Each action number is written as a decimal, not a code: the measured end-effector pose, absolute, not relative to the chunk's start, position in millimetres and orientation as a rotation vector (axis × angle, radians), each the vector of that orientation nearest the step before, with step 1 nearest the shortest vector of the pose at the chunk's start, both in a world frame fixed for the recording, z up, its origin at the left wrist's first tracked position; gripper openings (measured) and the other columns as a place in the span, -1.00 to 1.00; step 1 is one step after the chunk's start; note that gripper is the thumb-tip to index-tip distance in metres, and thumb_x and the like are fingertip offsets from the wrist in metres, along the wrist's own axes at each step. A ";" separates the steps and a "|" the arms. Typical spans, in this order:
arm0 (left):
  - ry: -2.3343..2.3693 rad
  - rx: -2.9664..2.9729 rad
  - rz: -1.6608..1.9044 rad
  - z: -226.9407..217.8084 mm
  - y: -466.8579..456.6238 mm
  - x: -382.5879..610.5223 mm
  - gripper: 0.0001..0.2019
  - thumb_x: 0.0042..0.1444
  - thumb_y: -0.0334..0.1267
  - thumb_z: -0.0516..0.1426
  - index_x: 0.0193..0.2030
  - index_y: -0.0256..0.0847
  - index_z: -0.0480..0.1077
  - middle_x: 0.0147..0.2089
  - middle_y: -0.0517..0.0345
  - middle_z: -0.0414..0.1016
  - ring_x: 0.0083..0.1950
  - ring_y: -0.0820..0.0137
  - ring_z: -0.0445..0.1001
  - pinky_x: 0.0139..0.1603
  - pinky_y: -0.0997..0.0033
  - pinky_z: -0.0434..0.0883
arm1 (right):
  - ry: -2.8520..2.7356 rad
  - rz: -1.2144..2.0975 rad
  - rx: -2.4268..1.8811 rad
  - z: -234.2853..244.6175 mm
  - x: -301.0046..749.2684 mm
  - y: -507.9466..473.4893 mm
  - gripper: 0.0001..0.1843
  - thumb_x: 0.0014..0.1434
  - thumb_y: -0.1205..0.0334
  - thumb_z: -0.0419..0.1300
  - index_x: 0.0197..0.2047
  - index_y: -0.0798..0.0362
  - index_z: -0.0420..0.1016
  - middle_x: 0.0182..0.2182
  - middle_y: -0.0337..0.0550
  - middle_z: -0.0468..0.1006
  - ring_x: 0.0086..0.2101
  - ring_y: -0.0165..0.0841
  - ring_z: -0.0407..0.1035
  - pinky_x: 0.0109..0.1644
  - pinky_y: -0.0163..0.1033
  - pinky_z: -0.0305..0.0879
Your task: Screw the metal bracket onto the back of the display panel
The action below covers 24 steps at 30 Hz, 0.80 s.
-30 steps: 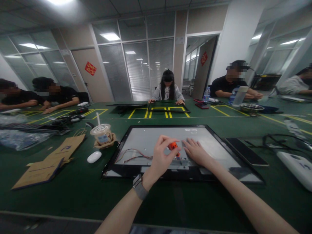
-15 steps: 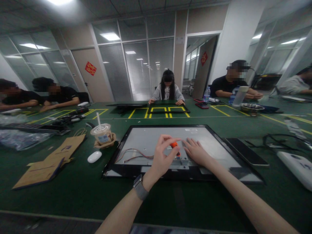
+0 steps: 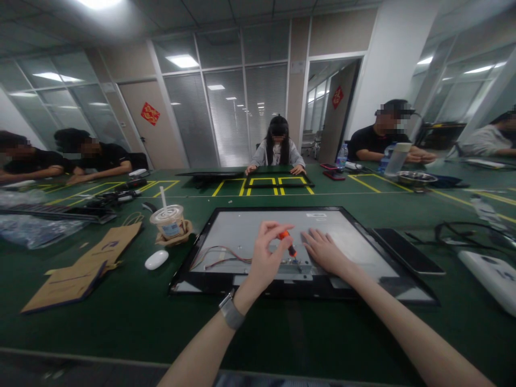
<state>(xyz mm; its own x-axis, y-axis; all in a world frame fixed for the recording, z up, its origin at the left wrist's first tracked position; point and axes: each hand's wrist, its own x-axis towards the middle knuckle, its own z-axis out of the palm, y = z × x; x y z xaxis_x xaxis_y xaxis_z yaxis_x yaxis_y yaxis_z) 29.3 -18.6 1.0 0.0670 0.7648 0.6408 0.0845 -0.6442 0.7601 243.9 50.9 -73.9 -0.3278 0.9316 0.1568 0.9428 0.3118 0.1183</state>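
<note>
A monitor panel (image 3: 242, 228) lies face down on the green table in front of me, grey metal back up inside a black frame. My left hand (image 3: 266, 258) pinches a small orange-handled screwdriver (image 3: 287, 240), tip down on a metal bracket (image 3: 296, 266) near the panel's front edge. Flat on the panel just right of the bracket rests my right hand (image 3: 325, 251), fingers spread. Red and white wires (image 3: 217, 257) run across the panel to the left of my left hand. A watch sits on my left wrist.
A lidded drink cup with straw (image 3: 169, 220), a white mouse (image 3: 156, 259) and brown paper bags (image 3: 91, 258) lie to the left. A dark phone (image 3: 407, 250), cables and a white device (image 3: 489, 274) lie to the right. Several people sit around the table; one opposite handles a black frame (image 3: 278, 180).
My left hand has turned the screwdriver between its fingers and tilted the handle slightly left; the right hand stays flat on the panel.
</note>
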 end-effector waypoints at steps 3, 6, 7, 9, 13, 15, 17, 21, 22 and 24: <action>0.840 1.836 1.627 1.7 -19.8 30.4 -0.79 0.21 -0.25 0.19 -0.05 -0.16 0.57 -0.19 0.10 0.36 -0.16 0.40 0.43 -0.01 0.34 0.40 | -2.493 -0.283 -1.780 -75.2 244.6 51.8 -0.42 0.41 0.10 -0.23 0.39 0.09 0.19 0.34 0.22 0.20 0.30 0.00 0.08 0.27 0.17 0.08; 0.784 1.819 1.607 5.0 -23.0 30.3 -0.76 0.28 -0.28 0.10 0.01 -0.20 0.52 -0.15 0.06 0.42 -0.12 0.38 0.46 -0.02 0.35 0.41 | -2.484 -0.288 -1.778 -75.6 244.8 52.1 -0.42 0.41 0.09 -0.22 0.38 0.09 0.20 0.33 0.22 0.21 0.29 0.00 0.09 0.27 0.17 0.07; 0.760 1.800 1.593 6.0 -24.0 30.1 -0.74 0.31 -0.29 0.06 0.05 -0.21 0.49 -0.13 0.03 0.45 -0.09 0.36 0.47 -0.01 0.34 0.41 | -2.488 -0.293 -1.774 -75.6 244.9 52.1 -0.41 0.41 0.09 -0.23 0.38 0.10 0.20 0.33 0.22 0.22 0.29 0.00 0.09 0.27 0.17 0.08; 0.722 1.765 1.554 7.0 -25.5 29.6 -0.72 0.34 -0.30 0.00 0.07 -0.24 0.46 -0.10 0.00 0.49 -0.07 0.34 0.48 0.01 0.31 0.41 | -2.499 -0.301 -1.763 -75.7 245.1 52.2 -0.41 0.41 0.09 -0.24 0.38 0.11 0.20 0.33 0.23 0.22 0.29 0.00 0.09 0.26 0.18 0.08; 0.755 1.824 1.555 4.5 -25.3 30.5 -0.75 0.31 -0.25 0.07 0.01 -0.20 0.51 -0.04 0.00 0.46 -0.01 0.32 0.45 0.07 0.29 0.38 | -2.498 -0.275 -1.770 -75.6 245.3 52.4 -0.41 0.41 0.09 -0.24 0.39 0.08 0.19 0.34 0.21 0.21 0.30 -0.01 0.08 0.27 0.18 0.08; 0.800 1.874 1.585 2.9 -25.0 31.6 -0.77 0.25 -0.21 0.15 -0.02 -0.17 0.54 -0.08 0.04 0.39 -0.05 0.34 0.43 0.04 0.32 0.38 | -2.493 -0.254 -1.785 -75.1 244.8 52.3 -0.41 0.41 0.08 -0.23 0.39 0.07 0.18 0.34 0.20 0.20 0.31 -0.02 0.07 0.28 0.17 0.06; 0.831 1.902 1.606 2.7 -25.8 32.5 -0.79 0.24 -0.21 0.16 -0.06 -0.16 0.56 -0.16 0.08 0.34 -0.13 0.38 0.41 -0.01 0.34 0.39 | -2.495 -0.250 -1.800 -74.1 244.1 51.7 -0.41 0.41 0.08 -0.22 0.40 0.08 0.18 0.34 0.20 0.19 0.31 -0.02 0.06 0.29 0.17 0.05; 0.807 1.939 1.622 5.8 -29.6 32.7 -0.76 0.32 -0.28 0.06 -0.03 -0.16 0.54 -0.18 0.07 0.39 -0.13 0.37 0.42 -0.02 0.35 0.38 | -2.511 -0.272 -1.811 -71.2 242.5 50.0 -0.42 0.41 0.10 -0.21 0.40 0.09 0.17 0.35 0.20 0.18 0.31 -0.01 0.06 0.29 0.17 0.06; 0.786 1.932 1.615 6.5 -30.5 32.6 -0.74 0.34 -0.30 0.02 0.00 -0.17 0.52 -0.15 0.06 0.42 -0.10 0.37 0.43 -0.01 0.34 0.37 | -2.511 -0.275 -1.810 -70.8 242.4 49.6 -0.42 0.41 0.11 -0.21 0.40 0.10 0.17 0.35 0.20 0.18 0.31 0.00 0.07 0.28 0.17 0.06; 0.737 1.898 1.599 7.1 -31.7 32.6 -0.70 0.37 -0.32 -0.04 0.05 -0.18 0.48 -0.11 0.03 0.47 -0.06 0.36 0.45 0.01 0.33 0.37 | -2.512 -0.278 -1.802 -70.7 242.3 49.4 -0.42 0.41 0.12 -0.22 0.39 0.11 0.18 0.35 0.21 0.18 0.31 0.00 0.06 0.28 0.19 0.07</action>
<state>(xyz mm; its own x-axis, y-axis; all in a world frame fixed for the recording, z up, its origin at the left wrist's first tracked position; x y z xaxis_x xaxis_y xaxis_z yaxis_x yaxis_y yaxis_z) 32.6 -31.7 7.1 0.1437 0.7105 0.6889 0.0619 -0.7012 0.7103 242.3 49.4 -70.7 -0.3258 0.9359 0.1344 0.9426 0.3104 0.1234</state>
